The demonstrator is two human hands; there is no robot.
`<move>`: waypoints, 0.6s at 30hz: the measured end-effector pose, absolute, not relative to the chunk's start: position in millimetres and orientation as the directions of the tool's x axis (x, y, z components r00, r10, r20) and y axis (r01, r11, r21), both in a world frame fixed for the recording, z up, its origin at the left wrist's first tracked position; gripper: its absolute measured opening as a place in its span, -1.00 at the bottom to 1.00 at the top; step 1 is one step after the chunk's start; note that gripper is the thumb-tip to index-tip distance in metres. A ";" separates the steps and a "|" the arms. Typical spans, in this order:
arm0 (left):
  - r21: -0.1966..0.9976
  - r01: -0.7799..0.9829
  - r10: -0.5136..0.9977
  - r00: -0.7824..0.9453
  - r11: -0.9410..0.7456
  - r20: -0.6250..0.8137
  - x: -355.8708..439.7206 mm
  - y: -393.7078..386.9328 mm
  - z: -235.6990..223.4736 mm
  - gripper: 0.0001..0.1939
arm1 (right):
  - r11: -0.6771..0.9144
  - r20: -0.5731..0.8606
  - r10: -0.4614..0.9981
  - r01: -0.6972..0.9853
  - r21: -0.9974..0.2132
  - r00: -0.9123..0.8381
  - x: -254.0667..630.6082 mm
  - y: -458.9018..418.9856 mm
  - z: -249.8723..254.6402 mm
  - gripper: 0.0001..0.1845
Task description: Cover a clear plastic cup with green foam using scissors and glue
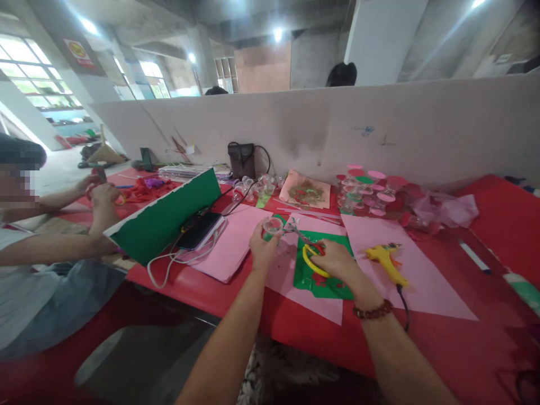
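The left hand (264, 246) grasps a small clear cup (273, 226) above the desk (447, 334). The right hand (336, 261) grips scissors (302, 237) whose long axis points leftward and slightly away, tips beside the cup; whether they touch, I cannot tell.

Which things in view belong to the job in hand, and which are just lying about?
Belong to the job:
clear cup, in the left hand
scissors, in the right hand, tips by the cup
probably the green sheet under the scissors

Seemingly just lying about:
phone
dark bag against the partition
white marker
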State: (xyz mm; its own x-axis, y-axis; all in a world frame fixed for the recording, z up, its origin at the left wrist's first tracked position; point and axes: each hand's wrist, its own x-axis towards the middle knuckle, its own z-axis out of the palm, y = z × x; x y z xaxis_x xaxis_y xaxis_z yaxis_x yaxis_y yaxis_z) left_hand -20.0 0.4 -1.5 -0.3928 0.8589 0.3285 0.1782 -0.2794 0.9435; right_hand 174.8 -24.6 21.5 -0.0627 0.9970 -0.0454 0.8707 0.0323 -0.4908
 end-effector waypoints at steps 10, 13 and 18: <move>0.929 0.264 0.864 -0.367 -0.259 0.345 -23.0 6.2 -10.9 -0.51 | 0.194 0.180 0.978 0.777 -0.599 -0.105 168.9 -33.5 33.4 -0.33; 0.932 0.251 0.881 -0.334 -0.260 0.335 -22.8 3.9 -7.9 -0.55 | 0.200 0.211 0.971 0.872 -0.447 -0.115 164.2 -35.9 31.6 -0.29; 0.935 0.180 0.908 -0.241 -0.304 0.342 -23.6 0.2 -1.9 -0.63 | 0.184 0.136 0.981 0.886 -0.426 -0.139 160.4 -37.5 31.9 -0.31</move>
State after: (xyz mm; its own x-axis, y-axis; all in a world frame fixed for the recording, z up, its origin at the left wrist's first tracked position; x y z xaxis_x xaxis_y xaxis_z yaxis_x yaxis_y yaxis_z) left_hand -23.6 0.2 -1.9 -0.2406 0.9085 0.3417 0.1797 -0.3042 0.9355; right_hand 160.4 -37.5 31.9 -0.1388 0.9809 0.1361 0.8855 0.1845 -0.4264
